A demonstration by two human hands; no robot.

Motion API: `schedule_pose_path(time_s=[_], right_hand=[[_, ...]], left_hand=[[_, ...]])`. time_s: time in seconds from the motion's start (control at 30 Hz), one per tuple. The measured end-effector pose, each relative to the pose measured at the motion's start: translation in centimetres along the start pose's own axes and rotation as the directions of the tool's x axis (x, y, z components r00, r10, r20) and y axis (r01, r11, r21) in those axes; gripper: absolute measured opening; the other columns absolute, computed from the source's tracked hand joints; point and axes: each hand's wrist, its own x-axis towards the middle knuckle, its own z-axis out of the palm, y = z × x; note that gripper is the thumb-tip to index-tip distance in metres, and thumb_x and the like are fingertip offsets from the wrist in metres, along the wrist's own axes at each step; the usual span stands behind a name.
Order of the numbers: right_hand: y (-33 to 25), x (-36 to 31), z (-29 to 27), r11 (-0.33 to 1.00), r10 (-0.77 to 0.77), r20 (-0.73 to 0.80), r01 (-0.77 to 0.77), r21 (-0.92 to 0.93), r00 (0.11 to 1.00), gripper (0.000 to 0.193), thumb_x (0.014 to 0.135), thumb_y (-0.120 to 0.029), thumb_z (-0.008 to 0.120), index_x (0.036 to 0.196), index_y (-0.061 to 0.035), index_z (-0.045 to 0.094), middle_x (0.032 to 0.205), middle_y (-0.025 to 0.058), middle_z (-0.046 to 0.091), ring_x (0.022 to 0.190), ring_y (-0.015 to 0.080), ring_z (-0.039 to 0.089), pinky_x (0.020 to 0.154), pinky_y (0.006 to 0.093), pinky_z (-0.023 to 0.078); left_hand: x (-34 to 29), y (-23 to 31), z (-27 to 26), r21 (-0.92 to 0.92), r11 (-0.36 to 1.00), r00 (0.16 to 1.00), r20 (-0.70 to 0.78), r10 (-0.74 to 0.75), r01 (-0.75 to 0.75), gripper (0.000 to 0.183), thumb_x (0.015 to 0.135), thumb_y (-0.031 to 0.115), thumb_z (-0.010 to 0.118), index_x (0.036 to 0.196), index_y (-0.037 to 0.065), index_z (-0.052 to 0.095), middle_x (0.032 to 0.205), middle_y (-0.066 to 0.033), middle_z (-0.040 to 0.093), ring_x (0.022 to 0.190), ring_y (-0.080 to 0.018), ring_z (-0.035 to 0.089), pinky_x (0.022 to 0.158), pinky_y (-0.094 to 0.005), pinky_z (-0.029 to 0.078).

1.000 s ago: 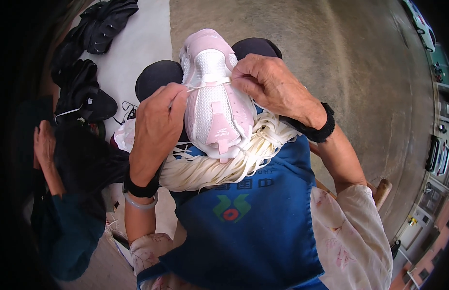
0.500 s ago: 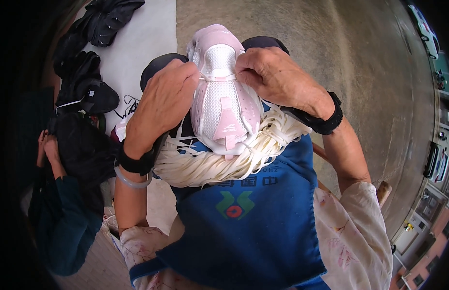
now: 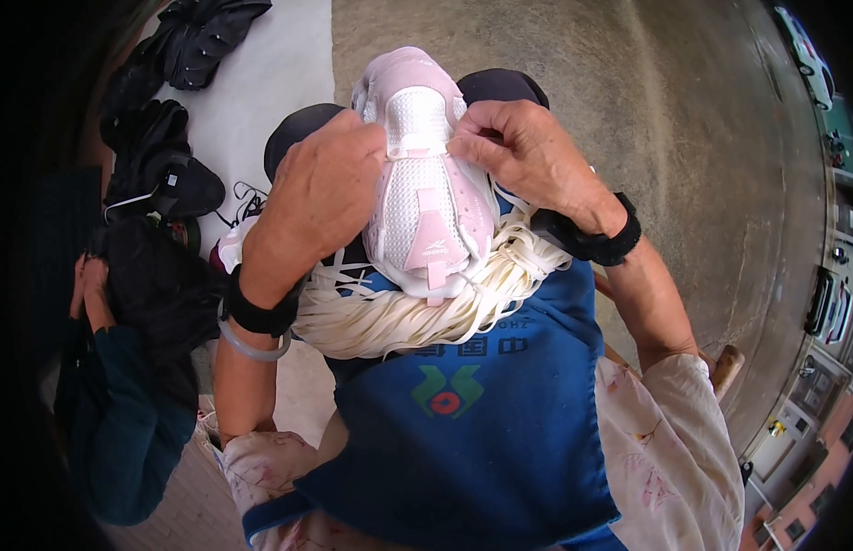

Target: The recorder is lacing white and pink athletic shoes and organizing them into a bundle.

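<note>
A pink and white sneaker (image 3: 430,197) lies upright on my lap, between my knees, its white mesh tongue facing up. Across its throat runs a white shoelace (image 3: 415,153). My right hand (image 3: 527,154) pinches the lace at the right eyelet edge between thumb and forefinger. On the opposite side, my left hand (image 3: 327,184) is closed beside the eyelets, back of the hand up; its fingertips and what they hold are hidden. Below the shoe, a thick bundle of cream-white laces (image 3: 381,323) lies across my lap, over the blue apron (image 3: 472,450).
To the left are dark shoes or bags (image 3: 183,184) on a pale floor strip, and another sneaker (image 3: 232,241) beside my left forearm. A co-worker's hands (image 3: 91,285) and dark sleeve (image 3: 123,413) show at far left. A wooden stool part (image 3: 728,370) sticks out at right.
My left hand has shifted slightly right, towards the shoe's throat. My right hand's thumb and forefinger show more clearly in a pinch, and its wrist has come slightly lower and left.
</note>
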Motion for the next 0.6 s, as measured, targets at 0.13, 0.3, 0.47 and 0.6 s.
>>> schedule_pose_path(time_s=[0.13,0.3,0.47,0.6], right_hand=[[0.0,0.2,1.1,0.979,-0.164,-0.113,0.148,-0.139,0.980,0.013,0.079,-0.006,0.061,0.071,0.0049,0.061,0.065,0.0183,0.058,0.059,0.0322,0.059,0.059,0.0399,0.046],[0.5,-0.5,1.4,0.951,-0.254,-0.139,0.220,-0.218,0.957,0.017,0.083,-0.012,0.065,0.086,0.0036,0.063,0.073,0.0152,0.060,0.063,0.0234,0.059,0.057,0.0343,0.046],[-0.7,-2.4,1.2,0.967,-0.186,-0.173,0.149,-0.209,0.967,0.031,0.083,-0.021,0.068,0.101,0.0022,0.057,0.079,0.0161,0.059,0.065,0.0251,0.059,0.059,0.0342,0.048],[-1.9,-3.8,1.5,0.929,-0.153,-0.081,0.115,-0.352,0.985,0.036,0.081,-0.020,0.068,0.106,0.0024,0.055,0.086,0.0174,0.057,0.065,0.0277,0.058,0.060,0.0358,0.050]], left_hand=[[-0.2,0.5,1.2,0.032,0.999,0.997,-0.069,0.019,-0.017,0.012,0.087,0.009,0.048,0.086,-0.001,0.053,0.080,-0.0171,0.047,0.075,-0.0357,0.049,0.070,-0.0397,0.041],[-1.0,-0.5,2.0,-0.432,0.870,0.929,-0.160,-0.334,0.239,0.011,0.086,0.010,0.055,0.089,0.000,0.057,0.078,-0.0139,0.057,0.071,-0.0276,0.059,0.068,-0.0344,0.047],[-1.6,-0.3,2.5,-0.408,0.887,0.926,-0.203,-0.319,0.216,0.011,0.089,0.011,0.056,0.093,0.001,0.057,0.083,-0.0063,0.059,0.075,-0.0164,0.057,0.067,-0.0279,0.047],[-1.4,0.7,2.8,-0.228,0.963,0.920,-0.327,-0.214,0.143,0.008,0.085,0.006,0.058,0.089,0.001,0.056,0.080,-0.0133,0.058,0.074,-0.0301,0.059,0.068,-0.0361,0.047]])
